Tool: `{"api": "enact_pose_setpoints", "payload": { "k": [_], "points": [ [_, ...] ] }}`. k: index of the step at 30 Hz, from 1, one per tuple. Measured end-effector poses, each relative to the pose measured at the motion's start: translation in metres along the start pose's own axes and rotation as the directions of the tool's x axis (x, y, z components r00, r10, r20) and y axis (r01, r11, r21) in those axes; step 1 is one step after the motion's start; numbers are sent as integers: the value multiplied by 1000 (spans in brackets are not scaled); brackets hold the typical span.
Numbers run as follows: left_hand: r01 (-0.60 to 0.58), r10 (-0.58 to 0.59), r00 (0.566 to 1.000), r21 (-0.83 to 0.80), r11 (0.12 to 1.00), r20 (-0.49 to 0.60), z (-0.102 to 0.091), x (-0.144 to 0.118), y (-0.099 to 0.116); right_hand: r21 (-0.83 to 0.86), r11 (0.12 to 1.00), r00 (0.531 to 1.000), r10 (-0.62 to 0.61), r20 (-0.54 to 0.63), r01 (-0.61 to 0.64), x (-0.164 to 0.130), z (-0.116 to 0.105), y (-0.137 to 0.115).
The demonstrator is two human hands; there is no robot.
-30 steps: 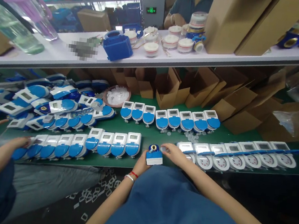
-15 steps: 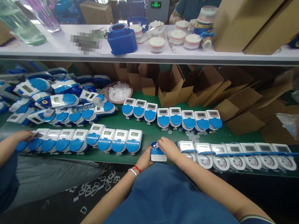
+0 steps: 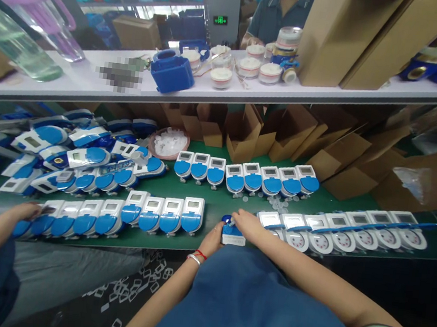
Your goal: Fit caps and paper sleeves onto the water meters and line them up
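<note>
My left hand [image 3: 213, 240] grips a blue and white water meter [image 3: 232, 234] at the near edge of the green bench [image 3: 218, 198]. My right hand [image 3: 248, 224] rests on top of that meter, fingertips pressed onto its upper end. Left of it stands a near row of white and blue meters [image 3: 164, 214]. To the right lies a row of meters with open lids and round dials [image 3: 338, 228]. A further row of meters [image 3: 246, 176] stands behind, with small clear discs [image 3: 277, 202] scattered before it.
A co-worker's hand [image 3: 25, 210] at the left touches the end of the near row, beside a heap of meters [image 3: 80, 152]. A bowl of white parts [image 3: 169, 141] and open cardboard boxes [image 3: 246, 130] sit under a white shelf [image 3: 227, 90]. Another person stands behind the shelf.
My right hand has come down from beside the meter onto its top, covering the brass opening. The co-worker's far hand at the left has left the view.
</note>
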State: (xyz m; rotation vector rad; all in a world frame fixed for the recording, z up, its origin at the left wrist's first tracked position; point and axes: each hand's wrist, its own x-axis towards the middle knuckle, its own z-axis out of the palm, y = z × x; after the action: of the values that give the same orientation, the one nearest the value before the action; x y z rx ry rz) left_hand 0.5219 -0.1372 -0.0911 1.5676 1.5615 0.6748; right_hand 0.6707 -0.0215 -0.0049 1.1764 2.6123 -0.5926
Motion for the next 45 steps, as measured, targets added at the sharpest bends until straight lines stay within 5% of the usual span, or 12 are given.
{"api": "enact_pose_setpoints", "payload": {
  "k": [7, 23, 31, 38, 42, 45],
  "points": [
    [9, -9, 1000, -6, 1000, 7, 1, 4, 0, -15, 993, 990, 121, 76, -120, -5, -8, -3],
    [91, -90, 996, -90, 992, 14, -16, 2, 21, -31, 995, 995, 99, -4, -99, 13, -13, -15],
    [123, -129, 991, -156, 980, -31, -12, -2, 10, 287, 950, 983, 157, -99, -123, -5, 2, 2],
    [112, -125, 992, -428, 897, -2, -29, 0, 12, 706, 703, 994, -15, -104, 84, -27, 44, 4],
    [70, -101, 995, -599, 798, -19, -39, 2, 5, 683, 730, 990, 66, -125, 38, -18, 31, -4],
    [118, -219, 974, -691, 713, -59, -35, 2, -11, 575, 811, 975, 199, -98, -108, -7, 21, -5]
  ]
}}
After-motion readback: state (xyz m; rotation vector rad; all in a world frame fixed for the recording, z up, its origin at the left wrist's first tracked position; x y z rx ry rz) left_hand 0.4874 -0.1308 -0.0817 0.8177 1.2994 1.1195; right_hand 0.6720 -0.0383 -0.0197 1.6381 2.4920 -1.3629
